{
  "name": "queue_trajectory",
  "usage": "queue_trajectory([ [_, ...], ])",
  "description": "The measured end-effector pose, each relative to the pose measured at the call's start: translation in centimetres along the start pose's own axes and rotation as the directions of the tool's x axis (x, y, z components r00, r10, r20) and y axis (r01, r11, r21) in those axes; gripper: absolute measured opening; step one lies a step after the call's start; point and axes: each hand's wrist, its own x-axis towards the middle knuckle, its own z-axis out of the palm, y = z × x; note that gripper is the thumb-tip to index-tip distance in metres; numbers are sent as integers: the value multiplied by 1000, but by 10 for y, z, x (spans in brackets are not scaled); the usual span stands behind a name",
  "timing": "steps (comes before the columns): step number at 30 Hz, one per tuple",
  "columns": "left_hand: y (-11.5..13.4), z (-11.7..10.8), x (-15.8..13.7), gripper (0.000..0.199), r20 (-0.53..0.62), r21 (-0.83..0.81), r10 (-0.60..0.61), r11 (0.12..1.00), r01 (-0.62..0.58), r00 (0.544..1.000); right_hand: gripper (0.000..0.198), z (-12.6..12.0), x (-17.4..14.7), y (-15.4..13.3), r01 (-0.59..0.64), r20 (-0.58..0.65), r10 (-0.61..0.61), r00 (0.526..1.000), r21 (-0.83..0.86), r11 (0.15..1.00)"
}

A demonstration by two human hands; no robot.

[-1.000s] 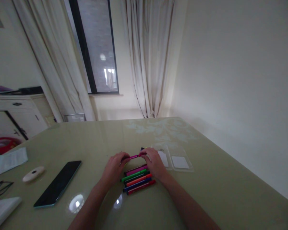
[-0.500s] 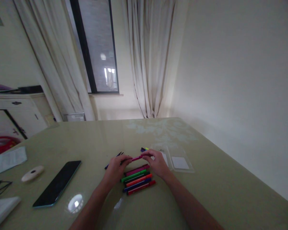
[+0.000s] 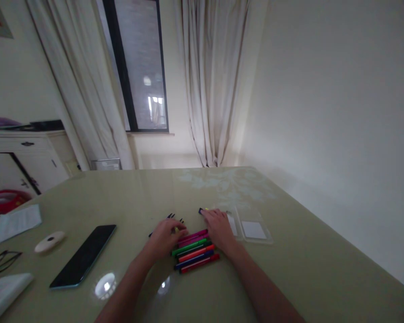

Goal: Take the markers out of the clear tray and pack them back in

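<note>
My left hand [image 3: 165, 237] is curled, thumb and fingers close together around something with a bit of yellow showing, probably a marker. Dark, narrow pen tips [image 3: 171, 216] stick out behind it. My right hand [image 3: 218, 226] reaches over the far side, fingertips bent down beside a dark blue cap [image 3: 200, 210] and a sliver of yellow [image 3: 207, 209]; what the fingers hold is hidden. Between my forearms lies a row of capped markers: magenta [image 3: 193, 237], green [image 3: 188, 247], orange [image 3: 197, 253], dark blue [image 3: 193, 260] and red [image 3: 200, 264].
An open clear plastic case [image 3: 256, 229] with white inserts lies right of my right hand. On the left are a phone [image 3: 84, 255], a white oval object [image 3: 50, 242], eyeglasses [image 3: 2, 264], a face mask [image 3: 18, 223] and a white box [image 3: 6, 291]. A wall borders the table's right side.
The magenta marker held between both hands now lies at the back of the row. My hands have separated: the left closes near the pen tips, the right has lowered over the caps.
</note>
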Motion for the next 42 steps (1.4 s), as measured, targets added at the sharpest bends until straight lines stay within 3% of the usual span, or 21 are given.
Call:
queue_trajectory([
  [4, -27, -13, 1, 29, -160, 113, -193, 971, 212, 968, 37, 5, 1, -4, 42, 29, -39, 999, -89, 995],
  [7, -40, -22, -2, 26, -230, 177, -270, 933, 313, 935, 28, 5, 2, -4, 12, 0, -12, 1000, -112, 994],
  [15, -41, -16, -4, 24, -204, 244, -313, 901, 358, 928, 17, 1, 1, -4, -67, 22, 69, 997, -69, 995],
  [20, -44, -13, -4, 19, -196, 224, -325, 904, 365, 925, 19, -2, 2, -6, -71, -70, 88, 994, 221, 973],
  [23, -45, -13, -3, 16, -197, 179, -316, 919, 351, 928, 19, -3, 1, -6, -3, -145, 80, 986, 470, 883],
  [27, -39, -13, 1, 21, -213, 88, -259, 955, 283, 942, 17, -4, 0, -7, 46, -189, 92, 978, 620, 783],
  [31, -19, -12, 4, 27, -169, -43, -115, 993, 109, 979, 14, -7, -1, -10, 61, -189, 101, 977, 698, 713],
  [35, -1, -7, 2, 27, -148, -233, 24, 971, -59, 989, 13, -9, -1, -12, 86, -203, 89, 975, 715, 694],
  [42, 4, -6, 0, 27, -131, -328, 26, 942, -68, 991, 14, -8, -1, -14, 109, -203, 66, 977, 743, 661],
])
